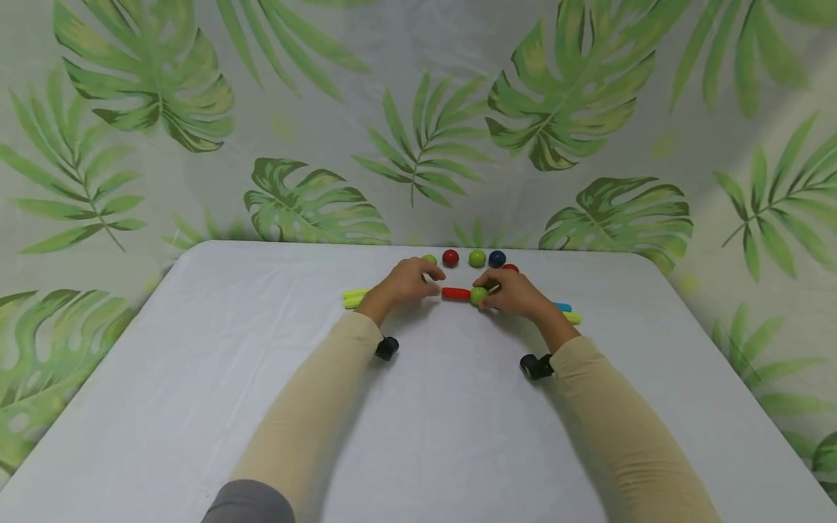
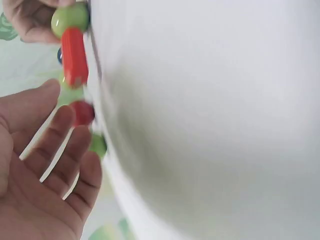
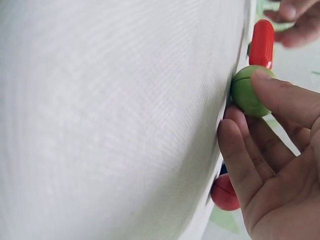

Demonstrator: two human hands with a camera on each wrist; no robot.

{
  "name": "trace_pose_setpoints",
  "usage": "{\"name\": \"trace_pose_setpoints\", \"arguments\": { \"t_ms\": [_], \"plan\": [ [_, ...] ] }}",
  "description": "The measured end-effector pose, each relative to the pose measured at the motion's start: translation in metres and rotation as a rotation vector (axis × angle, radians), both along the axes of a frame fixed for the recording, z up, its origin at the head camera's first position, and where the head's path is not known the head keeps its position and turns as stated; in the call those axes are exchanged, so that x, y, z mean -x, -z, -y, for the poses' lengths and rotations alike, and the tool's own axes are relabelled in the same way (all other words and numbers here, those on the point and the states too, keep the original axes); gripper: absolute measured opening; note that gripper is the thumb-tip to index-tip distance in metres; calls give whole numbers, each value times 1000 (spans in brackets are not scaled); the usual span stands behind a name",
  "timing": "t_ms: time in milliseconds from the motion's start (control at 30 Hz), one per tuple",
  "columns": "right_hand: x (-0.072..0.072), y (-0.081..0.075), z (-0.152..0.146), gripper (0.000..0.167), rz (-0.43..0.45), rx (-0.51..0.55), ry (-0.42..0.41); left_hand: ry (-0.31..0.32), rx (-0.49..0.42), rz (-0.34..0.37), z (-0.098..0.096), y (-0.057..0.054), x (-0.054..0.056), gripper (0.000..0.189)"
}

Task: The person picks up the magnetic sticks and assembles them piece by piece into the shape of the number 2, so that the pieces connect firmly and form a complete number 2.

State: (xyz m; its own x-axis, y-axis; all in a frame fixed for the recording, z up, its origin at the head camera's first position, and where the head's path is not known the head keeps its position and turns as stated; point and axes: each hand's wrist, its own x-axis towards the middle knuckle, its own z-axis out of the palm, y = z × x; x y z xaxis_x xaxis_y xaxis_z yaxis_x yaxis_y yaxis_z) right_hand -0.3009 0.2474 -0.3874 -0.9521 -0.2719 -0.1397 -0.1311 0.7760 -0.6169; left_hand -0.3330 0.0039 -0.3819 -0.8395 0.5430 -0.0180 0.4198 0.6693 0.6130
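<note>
Green ball (image 3: 244,96) | right fingers (image 3: 282,97) pinch it | blue stick (image 1: 562,307): head view only

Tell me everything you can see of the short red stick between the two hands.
The short red stick looks like glossy plastic, with lengthwise ridges and a paler spot at its free end. In the head view it lies sideways. Its right end meets a round green ball with a seam, pinched by the right hand; whether they are joined is hidden. Its free end points toward the left hand, which appears not to touch it. Whether it rests on the white cloth is unclear.
</note>
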Motion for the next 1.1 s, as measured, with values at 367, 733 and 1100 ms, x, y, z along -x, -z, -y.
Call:
{"name": "trace_pose_setpoints", "arguments": {
  "t_ms": [367,733,1100],
  "plan": [
    [4,-2,-4,39,8,-19,16,-38,122,-63,79,-21,5,33],
    [2,3,-6,39,29,11,25,-116,66,-28,91,-18,11,34],
    [5,8,-5,38,27,19,11,-151,-20,-23,84,-10,17,32]
  ]
}}
